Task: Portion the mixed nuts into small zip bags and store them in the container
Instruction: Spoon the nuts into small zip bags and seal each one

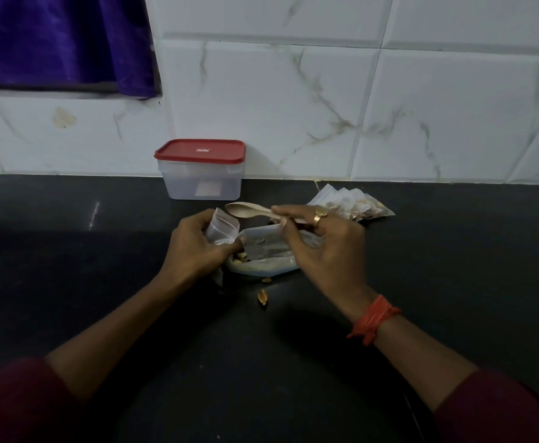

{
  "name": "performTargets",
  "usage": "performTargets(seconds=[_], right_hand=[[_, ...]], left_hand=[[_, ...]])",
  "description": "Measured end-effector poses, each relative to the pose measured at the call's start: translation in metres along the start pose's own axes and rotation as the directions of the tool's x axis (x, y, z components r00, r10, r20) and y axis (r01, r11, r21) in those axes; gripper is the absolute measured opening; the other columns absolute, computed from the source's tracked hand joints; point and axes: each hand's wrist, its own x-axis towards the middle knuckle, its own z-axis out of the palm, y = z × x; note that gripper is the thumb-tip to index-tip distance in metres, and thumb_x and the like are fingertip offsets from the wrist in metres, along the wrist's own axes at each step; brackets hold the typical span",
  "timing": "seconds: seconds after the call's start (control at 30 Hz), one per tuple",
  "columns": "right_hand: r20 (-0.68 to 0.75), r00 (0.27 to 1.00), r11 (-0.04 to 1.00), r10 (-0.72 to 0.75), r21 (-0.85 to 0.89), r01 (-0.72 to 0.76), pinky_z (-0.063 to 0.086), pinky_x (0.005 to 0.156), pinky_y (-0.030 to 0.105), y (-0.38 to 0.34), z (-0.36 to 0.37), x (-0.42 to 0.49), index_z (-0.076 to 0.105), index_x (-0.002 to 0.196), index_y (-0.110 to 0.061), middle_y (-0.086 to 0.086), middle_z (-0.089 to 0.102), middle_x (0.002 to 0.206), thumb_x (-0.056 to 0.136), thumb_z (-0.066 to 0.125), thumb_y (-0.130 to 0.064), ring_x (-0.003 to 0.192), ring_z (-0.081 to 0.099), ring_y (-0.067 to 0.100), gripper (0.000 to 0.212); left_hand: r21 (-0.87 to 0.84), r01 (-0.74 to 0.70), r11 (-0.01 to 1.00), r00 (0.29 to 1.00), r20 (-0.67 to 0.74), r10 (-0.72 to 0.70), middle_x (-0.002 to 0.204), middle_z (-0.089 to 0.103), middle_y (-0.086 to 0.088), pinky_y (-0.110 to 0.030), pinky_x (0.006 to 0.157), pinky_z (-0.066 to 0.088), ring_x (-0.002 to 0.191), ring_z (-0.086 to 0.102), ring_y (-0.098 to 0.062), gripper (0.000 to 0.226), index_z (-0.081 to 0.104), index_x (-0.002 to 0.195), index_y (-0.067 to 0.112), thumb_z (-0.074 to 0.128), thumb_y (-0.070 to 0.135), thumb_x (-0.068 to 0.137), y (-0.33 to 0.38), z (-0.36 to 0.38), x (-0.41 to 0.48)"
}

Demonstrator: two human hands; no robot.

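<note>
Our left hand (197,247) curls its fingers round a small clear plastic zip bag (221,230), holding it upright just above the black tabletop (102,282). Our right hand (322,247) pinches the handle of a pale wooden spoon (249,210), whose bowl points left, close to the bag's top. Under both hands lies a large translucent plastic pouch of mixed nuts (261,254), with a few loose nut pieces (262,297) on the tabletop just in front of it. A clear rectangular plastic container with a red lid (201,169) stands closed against the white marble-tiled wall (421,107). A pile of filled small zip bags (354,203) lies to its right.
</note>
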Motion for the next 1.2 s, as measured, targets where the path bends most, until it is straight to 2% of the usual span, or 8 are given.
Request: performTargets(seconds=[0.17, 0.3, 0.43, 0.6, 0.8, 0.97, 1.13, 1.2], right_hand=[[-0.033, 0.998, 0.988, 0.059, -0.139, -0.064, 0.049, 0.07, 0.008, 0.013, -0.01, 0.004, 0.078, 0.084, -0.016, -0.009, 0.074, 0.079, 0.08, 0.067, -0.008, 0.069, 0.066, 0.003, 0.015], [0.152, 0.984, 0.984, 0.093, -0.164, -0.068, 0.054, 0.076, 0.012, 0.024, -0.003, -0.007, 0.081, 0.098, -0.019, -0.007, 0.077, 0.09, 0.084, 0.07, -0.009, 0.076, 0.069, 0.001, 0.02], [0.293, 0.951, 0.974, 0.096, -0.223, -0.03, 0.051, 0.063, 0.013, 0.023, 0.006, -0.014, 0.076, 0.115, -0.03, -0.01, 0.077, 0.092, 0.092, 0.069, -0.02, 0.062, 0.059, -0.005, 0.027], [0.393, 0.909, 0.965, 0.136, -0.261, -0.032, 0.055, 0.079, 0.026, 0.023, 0.011, -0.013, 0.074, 0.117, -0.038, -0.01, 0.076, 0.103, 0.093, 0.061, -0.026, 0.088, 0.066, 0.002, 0.03], [0.2, 0.96, 0.976, 0.195, -0.134, -0.171, 0.045, 0.065, 0.009, 0.018, 0.003, -0.008, 0.081, 0.098, -0.028, -0.012, 0.077, 0.087, 0.087, 0.063, -0.022, 0.067, 0.062, -0.008, 0.021], [0.215, 0.949, 0.959, 0.23, -0.217, -0.183, 0.037, 0.056, 0.006, 0.015, -0.004, -0.009, 0.081, 0.096, -0.025, -0.021, 0.06, 0.058, 0.082, 0.065, -0.028, 0.052, 0.056, -0.006, 0.021], [0.281, 0.928, 0.966, 0.243, -0.158, -0.205, 0.054, 0.063, 0.016, 0.013, -0.004, -0.01, 0.081, 0.098, -0.026, -0.008, 0.077, 0.083, 0.085, 0.065, -0.026, 0.063, 0.067, 0.002, 0.02], [0.337, 0.905, 0.963, 0.26, -0.152, -0.22, 0.052, 0.061, 0.014, 0.011, -0.002, -0.012, 0.081, 0.101, -0.026, -0.008, 0.078, 0.084, 0.088, 0.067, -0.02, 0.061, 0.067, 0.004, 0.02]], left_hand=[[0.085, -0.012, 0.996, 0.998, -0.062, 0.017, 0.087, 0.067, 0.015, -0.011, 0.063, 0.048, 0.081, 0.065, 0.001, 0.03, 0.065, 0.097, 0.029, 0.084, 0.032, 0.074, -0.002, -0.001, -0.002], [0.127, -0.078, 0.989, 0.991, -0.098, 0.09, 0.095, 0.066, 0.013, -0.016, 0.072, 0.051, 0.09, 0.064, -0.002, 0.034, 0.066, 0.102, 0.024, 0.084, 0.019, 0.074, -0.004, 0.001, -0.005], [0.139, -0.136, 0.981, 0.981, -0.116, 0.153, 0.096, 0.064, 0.017, -0.014, 0.075, 0.049, 0.091, 0.063, 0.001, 0.036, 0.063, 0.101, 0.028, 0.082, 0.017, 0.073, -0.004, 0.0, -0.007], [0.144, -0.113, 0.983, 0.976, -0.169, 0.136, 0.092, 0.062, 0.02, -0.019, 0.077, 0.053, 0.089, 0.063, 0.001, 0.031, 0.063, 0.1, 0.026, 0.081, 0.015, 0.077, -0.01, -0.001, -0.002], [0.19, -0.127, 0.974, 0.972, -0.17, 0.16, 0.1, 0.069, 0.009, -0.038, 0.082, 0.059, 0.095, 0.066, -0.009, 0.03, 0.067, 0.103, 0.024, 0.082, 0.022, 0.077, -0.014, 0.002, -0.002], [0.184, -0.173, 0.968, 0.966, -0.161, 0.203, 0.097, 0.068, 0.013, -0.034, 0.082, 0.058, 0.094, 0.065, -0.006, 0.027, 0.066, 0.1, 0.027, 0.079, 0.024, 0.076, -0.011, 0.004, -0.004], [0.182, -0.19, 0.965, 0.964, -0.149, 0.218, 0.099, 0.067, 0.011, -0.021, 0.081, 0.053, 0.093, 0.063, -0.003, 0.029, 0.067, 0.102, 0.021, 0.081, 0.016, 0.077, -0.01, 0.005, -0.004], [0.166, -0.188, 0.968, 0.968, -0.137, 0.211, 0.098, 0.067, 0.01, -0.019, 0.079, 0.052, 0.093, 0.064, -0.003, 0.028, 0.067, 0.101, 0.021, 0.081, 0.012, 0.079, -0.009, 0.005, -0.004]])
